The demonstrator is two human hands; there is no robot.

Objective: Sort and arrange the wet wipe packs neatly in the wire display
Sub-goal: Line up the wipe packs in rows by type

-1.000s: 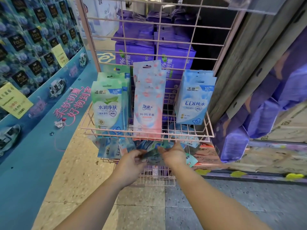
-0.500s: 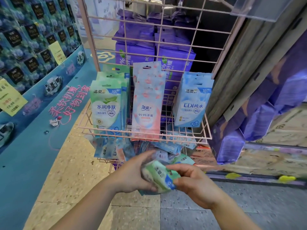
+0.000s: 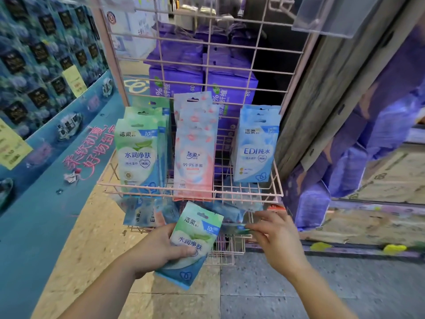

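Head view: left hand (image 3: 158,247) grips green wet wipe pack (image 3: 192,245), thumb across front, pack tilted, held below front rail of pink wire display (image 3: 190,186). Right hand (image 3: 273,238) pinches edge of blurred pack (image 3: 236,226) at lower basket. Upper tier: green packs (image 3: 138,155) left, pink packs (image 3: 194,155) centre, blue packs (image 3: 255,146) right, all upright. Purple boxes (image 3: 232,86) behind grid.

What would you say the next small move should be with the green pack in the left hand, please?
Probably lift the green pack to the green row at the left of the upper wire basket. The left hand has a grip on it, its print matches that row, and pink and blue rows fill the other spots. The right hand is reaching into the loose packs below.
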